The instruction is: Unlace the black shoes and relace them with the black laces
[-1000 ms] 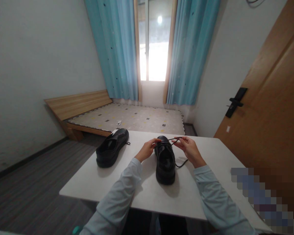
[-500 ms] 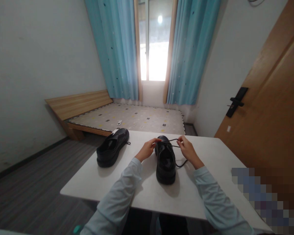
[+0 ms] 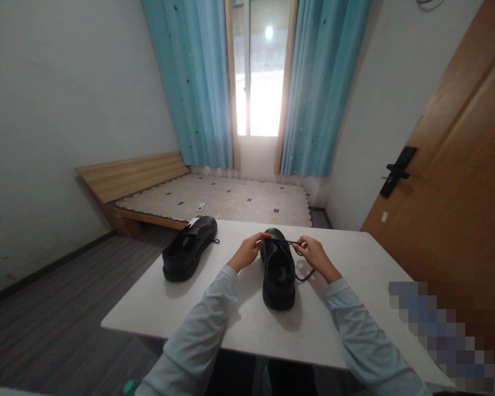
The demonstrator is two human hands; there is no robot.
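Observation:
A black lace-up shoe (image 3: pixel 279 289) stands on the white table (image 3: pixel 181 316), its heel toward me and its toe pointing away. My left hand (image 3: pixel 247 251) grips the front left side of this shoe by the lacing, fingertips on the upper. On the other side, my right hand (image 3: pixel 312 254) pinches a black shoelace (image 3: pixel 286 241) that runs across from the lacing. A loose loop of lace hangs beside the shoe, below my right fingers. The second black shoe (image 3: pixel 190 250) sits to the left, apart from both hands, with a short lace end sticking out.
Beyond the table is a low bed (image 3: pixel 239 195) with a patterned cover and a small white remote (image 3: pixel 201 207) on it. Blue curtains (image 3: pixel 322 88) flank a bright window. A wooden door (image 3: pixel 457 165) with a black handle stands at the right.
My right hand has moved slightly down and inward, and the lace between the hands now runs lower and nearly straight. My left hand and both shoes have stayed in place.

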